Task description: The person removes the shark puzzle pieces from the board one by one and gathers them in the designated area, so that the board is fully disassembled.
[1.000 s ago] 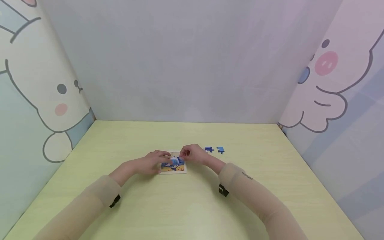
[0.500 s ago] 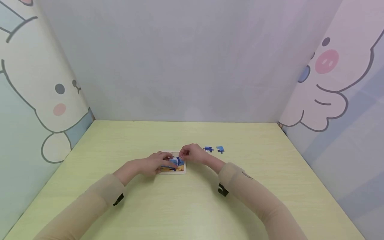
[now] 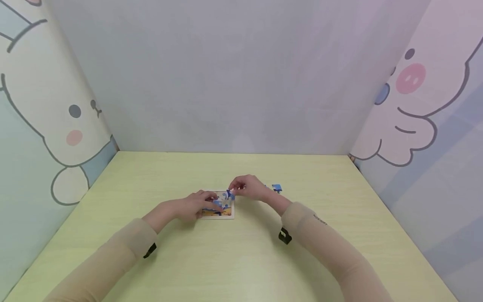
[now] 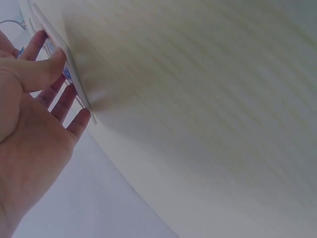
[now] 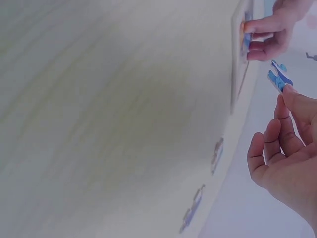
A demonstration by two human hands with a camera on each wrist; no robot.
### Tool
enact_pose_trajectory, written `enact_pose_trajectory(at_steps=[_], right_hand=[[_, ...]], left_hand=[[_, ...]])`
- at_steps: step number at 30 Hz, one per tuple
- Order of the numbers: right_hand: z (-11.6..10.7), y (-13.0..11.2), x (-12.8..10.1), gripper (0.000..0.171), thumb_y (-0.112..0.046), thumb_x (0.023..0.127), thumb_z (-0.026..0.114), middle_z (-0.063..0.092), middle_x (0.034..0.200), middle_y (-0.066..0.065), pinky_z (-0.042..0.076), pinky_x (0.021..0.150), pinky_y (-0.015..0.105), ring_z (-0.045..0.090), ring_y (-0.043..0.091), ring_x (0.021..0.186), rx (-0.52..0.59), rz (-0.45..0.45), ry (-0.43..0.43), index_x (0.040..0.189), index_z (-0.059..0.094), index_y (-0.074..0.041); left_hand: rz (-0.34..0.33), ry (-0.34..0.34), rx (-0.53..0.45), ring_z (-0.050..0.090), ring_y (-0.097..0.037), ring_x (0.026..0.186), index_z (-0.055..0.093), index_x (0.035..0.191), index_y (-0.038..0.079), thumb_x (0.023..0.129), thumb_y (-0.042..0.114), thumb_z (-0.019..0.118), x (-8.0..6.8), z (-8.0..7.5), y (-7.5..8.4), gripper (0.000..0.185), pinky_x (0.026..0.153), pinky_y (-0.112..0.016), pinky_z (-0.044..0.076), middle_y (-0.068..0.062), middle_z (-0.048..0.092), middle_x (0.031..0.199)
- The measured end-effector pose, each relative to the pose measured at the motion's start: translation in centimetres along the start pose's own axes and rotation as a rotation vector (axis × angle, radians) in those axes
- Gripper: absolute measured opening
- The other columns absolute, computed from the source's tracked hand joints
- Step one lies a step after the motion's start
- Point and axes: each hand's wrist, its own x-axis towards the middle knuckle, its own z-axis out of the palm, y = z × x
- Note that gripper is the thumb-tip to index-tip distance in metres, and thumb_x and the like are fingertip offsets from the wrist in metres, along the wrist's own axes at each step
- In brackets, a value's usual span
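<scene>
A person works both bare hands around a small picture-puzzle tray (image 3: pixel 228 217) on a pale yellow table (image 3: pixel 241 260). The right hand (image 3: pixel 249 187) pinches a blue puzzle piece (image 5: pixel 277 81) between thumb and fingertip, its remaining fingers loosely bent. Held up and tilted, the piece appears above the tray's far right corner, jutting past the fingertips; from that hand, the tray lies leftward and slightly nearer the person. The right hand seems the one placed to work the piece, while the left hand (image 3: pixel 192 205), its fingers extended, touches the tray's left part and clasps no piece that shows. Which way the tray's long axis runs cannot be told behind those fingers. Right of the tray lies a far loose piece (image 3: pixel 277 188), with a nearer loose piece (image 5: pixel 217 155) between.
</scene>
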Motion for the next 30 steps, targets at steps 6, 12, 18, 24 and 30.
enact_pose_trajectory(at_steps=[6, 12, 18, 24, 30], right_hand=[[-2.0, 0.1, -1.2, 0.011, -0.014, 0.089, 0.065, 0.064, 0.084, -0.005, 0.048, 0.070, 0.023, 0.056, 0.011, 0.080, 0.003, -0.030, -0.002, 0.100, 0.069, -0.015], [-3.8, 0.5, -2.8, 0.011, -0.015, 0.090, 0.065, 0.065, 0.086, -0.005, 0.048, 0.070, 0.024, 0.056, 0.012, 0.080, 0.002, -0.026, -0.005, 0.100, 0.068, -0.014], [-5.4, 1.2, -4.5, 0.011, -0.015, 0.090, 0.065, 0.065, 0.086, -0.004, 0.049, 0.069, 0.026, 0.056, 0.013, 0.080, -0.002, -0.012, -0.029, 0.100, 0.068, -0.014], [-7.0, 2.6, -5.9, 0.011, -0.016, 0.089, 0.066, 0.065, 0.085, -0.004, 0.050, 0.066, 0.028, 0.057, 0.015, 0.078, 0.004, 0.009, -0.030, 0.099, 0.069, -0.016], [-8.2, 4.5, -7.3, 0.011, -0.015, 0.089, 0.065, 0.065, 0.085, -0.003, 0.051, 0.070, 0.029, 0.058, 0.014, 0.077, -0.022, 0.001, -0.039, 0.099, 0.069, -0.015]], left_hand=[[-0.012, 0.011, -0.011, 0.029, -0.034, 0.133, 0.052, 0.133, 0.037, 0.086, 0.012, 0.065, 0.2, 0.1, 0.0, 0.055, 0.106, -0.057, 0.026, -0.010, 0.029, 0.150], [-0.005, 0.021, 0.008, 0.030, -0.035, 0.132, 0.052, 0.133, 0.037, 0.086, 0.015, 0.066, 0.0, 0.3, 0.1, 0.054, 0.105, -0.058, 0.027, -0.010, 0.029, 0.150], [0.021, 0.039, 0.000, 0.031, -0.036, 0.131, 0.053, 0.132, 0.034, 0.086, 0.013, 0.066, -0.2, 0.5, 0.2, 0.052, 0.104, -0.059, 0.028, -0.012, 0.031, 0.149], [0.034, 0.046, 0.001, 0.031, -0.037, 0.132, 0.054, 0.132, 0.032, 0.086, 0.013, 0.066, -0.2, 0.5, 0.2, 0.051, 0.103, -0.060, 0.028, -0.013, 0.031, 0.149], [0.042, 0.060, 0.007, 0.030, -0.037, 0.132, 0.054, 0.132, 0.033, 0.086, 0.013, 0.066, -0.1, 0.8, -0.1, 0.052, 0.102, -0.060, 0.029, -0.012, 0.032, 0.148]])
